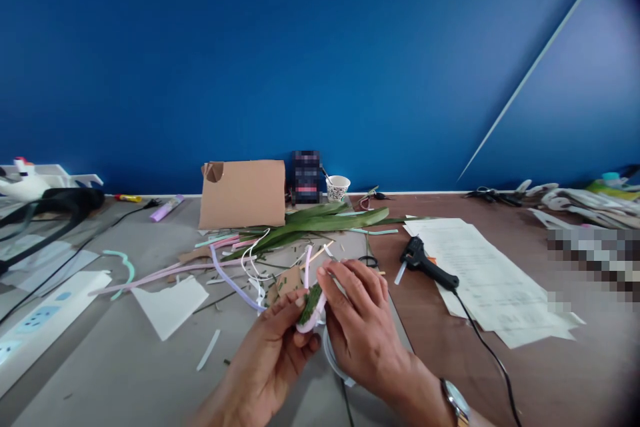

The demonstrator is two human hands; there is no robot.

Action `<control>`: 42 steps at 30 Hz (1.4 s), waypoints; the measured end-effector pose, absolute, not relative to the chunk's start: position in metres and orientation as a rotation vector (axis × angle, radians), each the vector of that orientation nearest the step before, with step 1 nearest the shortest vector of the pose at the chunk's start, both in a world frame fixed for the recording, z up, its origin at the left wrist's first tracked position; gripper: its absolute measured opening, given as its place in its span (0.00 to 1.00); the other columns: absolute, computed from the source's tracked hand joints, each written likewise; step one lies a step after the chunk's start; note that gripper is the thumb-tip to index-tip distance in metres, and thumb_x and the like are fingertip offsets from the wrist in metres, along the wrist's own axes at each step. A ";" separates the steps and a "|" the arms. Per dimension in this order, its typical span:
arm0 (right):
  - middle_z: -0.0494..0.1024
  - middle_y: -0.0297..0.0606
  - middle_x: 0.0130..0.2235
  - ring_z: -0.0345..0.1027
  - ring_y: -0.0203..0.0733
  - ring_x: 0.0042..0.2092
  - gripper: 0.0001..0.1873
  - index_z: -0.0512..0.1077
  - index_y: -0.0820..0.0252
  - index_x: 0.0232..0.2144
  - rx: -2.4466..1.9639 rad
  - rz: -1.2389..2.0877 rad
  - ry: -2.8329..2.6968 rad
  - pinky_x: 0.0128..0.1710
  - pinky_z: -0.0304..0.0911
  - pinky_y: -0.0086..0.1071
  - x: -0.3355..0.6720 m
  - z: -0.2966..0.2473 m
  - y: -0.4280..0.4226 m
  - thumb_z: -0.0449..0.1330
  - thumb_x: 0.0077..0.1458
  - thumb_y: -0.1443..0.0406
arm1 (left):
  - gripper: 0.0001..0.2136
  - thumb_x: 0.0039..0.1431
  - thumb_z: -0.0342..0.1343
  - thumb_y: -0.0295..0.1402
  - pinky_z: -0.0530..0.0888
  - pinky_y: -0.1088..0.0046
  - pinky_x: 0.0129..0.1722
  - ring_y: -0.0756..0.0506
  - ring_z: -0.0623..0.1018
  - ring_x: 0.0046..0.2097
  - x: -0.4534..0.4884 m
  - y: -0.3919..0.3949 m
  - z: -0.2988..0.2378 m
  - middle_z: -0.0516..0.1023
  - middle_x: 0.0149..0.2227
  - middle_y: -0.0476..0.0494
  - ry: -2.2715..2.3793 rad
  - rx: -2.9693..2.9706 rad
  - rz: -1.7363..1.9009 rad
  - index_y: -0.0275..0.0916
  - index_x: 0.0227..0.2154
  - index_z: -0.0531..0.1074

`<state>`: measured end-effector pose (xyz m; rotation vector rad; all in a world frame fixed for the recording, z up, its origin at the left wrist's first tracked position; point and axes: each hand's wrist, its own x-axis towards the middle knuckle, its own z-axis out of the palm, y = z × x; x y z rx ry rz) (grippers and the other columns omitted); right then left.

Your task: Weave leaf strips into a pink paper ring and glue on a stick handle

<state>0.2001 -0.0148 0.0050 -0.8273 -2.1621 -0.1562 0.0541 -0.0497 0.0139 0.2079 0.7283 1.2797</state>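
Note:
My left hand pinches a small piece wrapped in green leaf with pink and white strips from below and the left. My right hand curls over the same piece from the right, its fingertips pressing on the top end. A watch sits on my right wrist. Both hands are low in the middle of the view, above a white round roll partly hidden under them. Long green leaves lie just beyond the hands.
A black glue gun with its cord lies to the right on printed paper sheets. Coloured paper strips, a cardboard box, a paper cup, a power strip and scissors are spread over the table.

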 end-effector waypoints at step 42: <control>0.81 0.31 0.41 0.58 0.47 0.55 0.17 0.73 0.55 0.40 -0.713 -0.071 -2.180 0.53 0.45 0.42 0.187 0.006 -0.010 0.50 0.55 0.77 | 0.19 0.52 0.61 0.25 0.63 0.66 0.52 0.41 0.72 0.49 0.004 -0.057 -0.006 0.79 0.43 0.45 1.489 2.377 1.499 0.47 0.48 0.73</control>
